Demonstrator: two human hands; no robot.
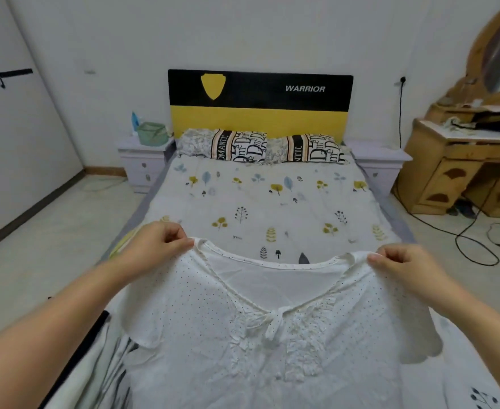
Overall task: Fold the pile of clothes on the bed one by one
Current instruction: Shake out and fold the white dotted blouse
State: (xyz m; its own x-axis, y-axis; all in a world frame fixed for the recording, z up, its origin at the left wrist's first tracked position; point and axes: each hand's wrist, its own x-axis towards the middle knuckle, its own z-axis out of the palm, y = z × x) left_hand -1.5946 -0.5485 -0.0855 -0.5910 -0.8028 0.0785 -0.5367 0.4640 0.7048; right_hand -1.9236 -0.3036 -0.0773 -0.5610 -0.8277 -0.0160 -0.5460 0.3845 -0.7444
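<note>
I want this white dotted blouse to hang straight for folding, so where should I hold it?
Hold the white dotted blouse at its two shoulder seams, from above, as the left hand and right hand pinch it now. The wide neckline spans between them, so the body probably hangs flat and even.

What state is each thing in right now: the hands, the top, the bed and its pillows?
left hand: pinching the top's shoulder.
right hand: pinching the other shoulder.
white dotted top: held up, spread open, unfolded.
bed: sheet spread flat.
pillows: lying side by side at the headboard.
</note>
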